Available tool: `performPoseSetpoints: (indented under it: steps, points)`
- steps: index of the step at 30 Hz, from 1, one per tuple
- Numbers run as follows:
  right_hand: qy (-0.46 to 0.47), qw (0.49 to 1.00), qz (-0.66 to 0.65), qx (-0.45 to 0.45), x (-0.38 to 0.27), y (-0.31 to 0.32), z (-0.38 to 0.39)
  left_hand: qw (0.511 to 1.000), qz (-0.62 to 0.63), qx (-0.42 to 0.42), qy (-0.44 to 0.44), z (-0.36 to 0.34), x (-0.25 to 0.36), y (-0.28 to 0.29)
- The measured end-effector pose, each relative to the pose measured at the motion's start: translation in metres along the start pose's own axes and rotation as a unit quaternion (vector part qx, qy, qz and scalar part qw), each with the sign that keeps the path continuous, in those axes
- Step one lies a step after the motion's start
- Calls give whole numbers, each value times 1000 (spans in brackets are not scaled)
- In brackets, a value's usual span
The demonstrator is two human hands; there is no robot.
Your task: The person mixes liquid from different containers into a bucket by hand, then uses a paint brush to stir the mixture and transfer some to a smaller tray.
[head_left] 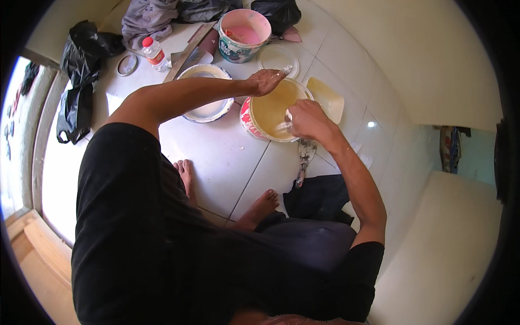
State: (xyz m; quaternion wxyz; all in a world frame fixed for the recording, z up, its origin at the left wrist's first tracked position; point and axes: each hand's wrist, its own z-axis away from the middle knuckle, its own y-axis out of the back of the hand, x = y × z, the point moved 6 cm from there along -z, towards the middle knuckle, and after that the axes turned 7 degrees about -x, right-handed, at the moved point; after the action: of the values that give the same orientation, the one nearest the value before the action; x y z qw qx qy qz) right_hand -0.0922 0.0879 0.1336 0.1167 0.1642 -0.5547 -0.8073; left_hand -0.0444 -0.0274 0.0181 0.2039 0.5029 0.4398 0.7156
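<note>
Head view, only one. Landmark: red-walled bucket (274,110) of yellowish paint, on the tiled floor (216,157) straight ahead of the bare feet (260,208).

Right hand (307,120) over the bucket's near-right rim, fingers curled shut round a pale tool, likely a scraper or brush; tool mostly hidden by the hand, kind not certain. Tip dips toward the paint at the near side of the bucket.

Left hand (265,81) reaching across to the bucket's far rim, fingers loosely bent, a small whitish object (285,70) at the fingertips; real grip or mere touch, cannot tell.

Key relation: bucket sits between the two hands, left on far edge, right on near-right edge. Right closer to the paint surface.

Around the bucket:
- yellowish lid or tray (327,97) just right, touching or nearly so
- white bowl-like pail (207,92) just left, partly under the left forearm
- pink-paint bucket (244,33) beyond, well apart
- clear round lid (277,57) beyond, near
- paint-smeared putty knife (304,160) on the floor on the near side, long axis running toward the feet
- small bottle with red cap (154,53) far left-beyond
- dark cloth (319,197) near side, by the right foot
</note>
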Motion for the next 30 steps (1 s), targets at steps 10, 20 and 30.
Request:
performPoseSetpoints:
  steps: [10,20,30]
  points:
    - [-26,999,-31,-32,7,-11,-3,999,26,-27,-4,-2,5,1]
    - [-62,998,-33,5,5,-1,-3,998,26,43,-38,-3,-7,-4]
    - [-60,998,-6,24,14,-4,-4,998,35,38,-42,-7,-7,-3]
